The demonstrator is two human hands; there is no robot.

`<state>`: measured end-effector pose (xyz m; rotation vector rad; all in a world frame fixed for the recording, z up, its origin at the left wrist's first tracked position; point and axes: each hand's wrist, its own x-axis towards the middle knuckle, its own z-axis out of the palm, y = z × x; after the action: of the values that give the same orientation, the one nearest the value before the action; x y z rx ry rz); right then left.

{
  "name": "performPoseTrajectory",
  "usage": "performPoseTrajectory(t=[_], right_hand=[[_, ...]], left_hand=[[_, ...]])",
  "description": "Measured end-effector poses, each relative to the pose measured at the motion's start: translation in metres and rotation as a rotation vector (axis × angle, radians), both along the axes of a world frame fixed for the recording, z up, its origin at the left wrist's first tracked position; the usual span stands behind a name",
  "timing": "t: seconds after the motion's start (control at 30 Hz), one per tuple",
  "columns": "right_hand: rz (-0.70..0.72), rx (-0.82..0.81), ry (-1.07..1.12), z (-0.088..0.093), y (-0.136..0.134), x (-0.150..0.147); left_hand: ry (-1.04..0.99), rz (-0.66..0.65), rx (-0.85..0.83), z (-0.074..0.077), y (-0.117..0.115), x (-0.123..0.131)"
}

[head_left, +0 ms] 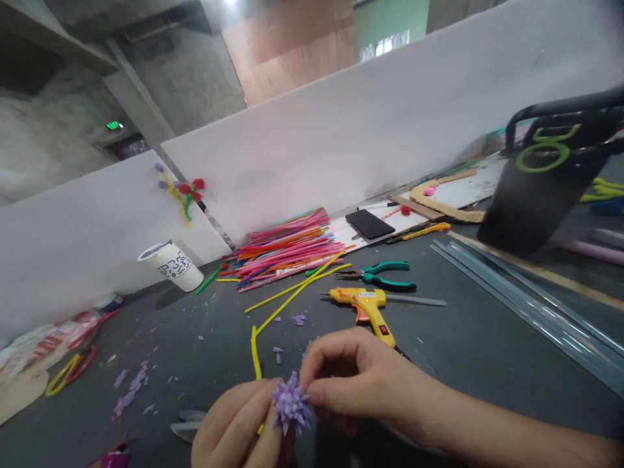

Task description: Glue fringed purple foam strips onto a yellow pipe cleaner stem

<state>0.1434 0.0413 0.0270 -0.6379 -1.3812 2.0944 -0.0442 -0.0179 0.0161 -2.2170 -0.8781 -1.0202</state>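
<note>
A spiky purple flower point(291, 404) made of small pointed pieces sits at the bottom middle, low over the dark table. My left hand point(238, 422) is closed around it from below and the left. A yellow pipe cleaner point(256, 354) rises behind my left fingers, and its lower part is hidden. At the flower's right edge, my right hand point(353, 374) has its thumb and forefinger pinched against the petals. Whatever lies between those fingertips is too small to make out. Loose purple bits point(298, 320) are scattered beyond the hands.
A yellow glue gun point(363, 300) and teal-handled pliers point(387, 276) lie beyond my right hand. Pipe cleaners point(287, 250) are heaped by the white partition. A paper cup point(170, 265) stands left, scissors point(73, 377) lie near the left edge. Clear sticks point(531, 305) and a black container point(541, 182) are right.
</note>
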Motion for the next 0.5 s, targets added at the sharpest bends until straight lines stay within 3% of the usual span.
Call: performPoseTrajectory(t=[0.1, 0.2, 0.3, 0.37, 0.43, 0.47, 0.5], right_hand=[[0.006, 0.003, 0.005, 0.0, -0.001, 0.0], [0.011, 0.026, 0.001, 0.003, -0.001, 0.001], [-0.103, 0.253, -0.128, 0.009, 0.004, 0.005], [-0.239, 0.626, -0.415, 0.012, 0.012, 0.011], [-0.319, 1.001, -0.875, 0.012, 0.025, 0.018], [-0.305, 1.079, -1.16, 0.009, 0.033, 0.022], [-0.304, 1.043, -1.282, 0.006, 0.041, 0.026]], left_hand=[[-0.006, -0.052, 0.021, -0.005, 0.002, 0.001], [-0.142, -0.06, 0.046, -0.014, 0.005, 0.001], [-0.281, -0.019, 0.058, -0.021, 0.004, 0.002], [-0.282, -0.014, 0.04, -0.02, 0.002, 0.0], [-0.253, -0.005, -0.007, -0.018, -0.001, -0.004], [-0.233, -0.011, -0.027, -0.017, -0.002, -0.006], [-0.217, -0.009, -0.049, -0.016, -0.003, -0.008]])
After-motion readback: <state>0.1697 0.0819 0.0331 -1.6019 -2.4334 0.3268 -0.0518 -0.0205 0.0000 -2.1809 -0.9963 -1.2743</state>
